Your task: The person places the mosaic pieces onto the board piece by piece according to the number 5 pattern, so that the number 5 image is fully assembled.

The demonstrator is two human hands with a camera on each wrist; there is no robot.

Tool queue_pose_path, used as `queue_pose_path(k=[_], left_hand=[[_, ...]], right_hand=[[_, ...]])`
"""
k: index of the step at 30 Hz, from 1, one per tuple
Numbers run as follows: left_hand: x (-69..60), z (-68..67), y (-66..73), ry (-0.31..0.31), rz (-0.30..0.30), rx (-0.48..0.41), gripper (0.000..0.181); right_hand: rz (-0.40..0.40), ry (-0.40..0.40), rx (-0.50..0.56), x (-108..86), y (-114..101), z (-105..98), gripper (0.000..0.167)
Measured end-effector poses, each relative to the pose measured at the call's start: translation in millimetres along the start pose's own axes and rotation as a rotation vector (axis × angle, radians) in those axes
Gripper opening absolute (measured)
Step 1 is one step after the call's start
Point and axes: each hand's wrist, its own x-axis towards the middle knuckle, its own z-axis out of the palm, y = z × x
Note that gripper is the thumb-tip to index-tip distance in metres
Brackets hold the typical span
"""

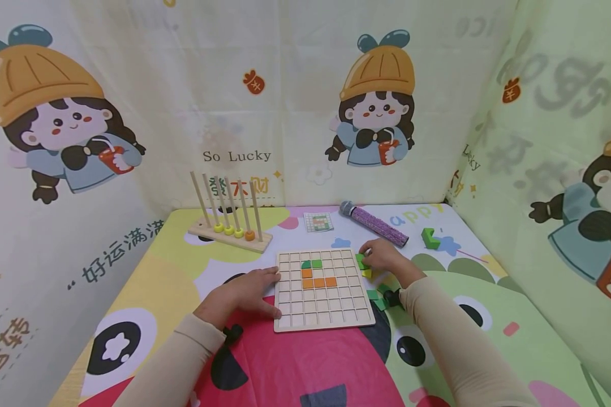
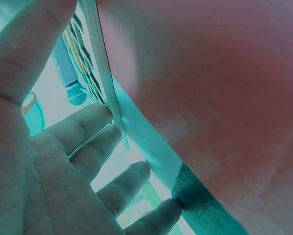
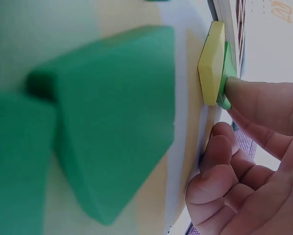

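On the left, the edge of the pale wooden grid board (image 1: 326, 311) is touched by the left hand (image 1: 249, 289), its fingers spread and nothing gripped; the board is apparently being steadied. On the board, lying flat, orange tiles (image 1: 319, 282) and two green ones are set in cells towards the far side. Just beside its right edge, a green tile (image 3: 227, 68) is pinched by the right hand (image 1: 384, 255); picking up seems to be the step in hand. A clean lift away from the yellow tile (image 3: 212, 63) would be called for next. The pinched tile is bright and thin, its outline partly hidden.
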Motion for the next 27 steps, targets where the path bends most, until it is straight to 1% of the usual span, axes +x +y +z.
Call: queue_pose_path(k=[6,14,21,27], left_hand=[[0.0,0.4,-1.0,0.007,0.003,-0.011,0.101],[0.7,-0.3,-2.7,0.004,0.007,-0.007,0.101],[0.2,-1.6,-3.0,0.0,0.01,-0.009,0.102],[0.6,-1.7,-3.1,-0.003,0.013,-0.007,0.102]], right_hand=[[0.028,0.02,0.037,-0.3,-2.3,1.2,0.027],[0.035,0.078,0.006,1.8,-3.8,4.4,0.02],[0.06,0.07,0.031,0.8,-6.8,2.2,0.015],[0.1,0.062,0.106,0.5,-6.7,-0.1,0.014]])
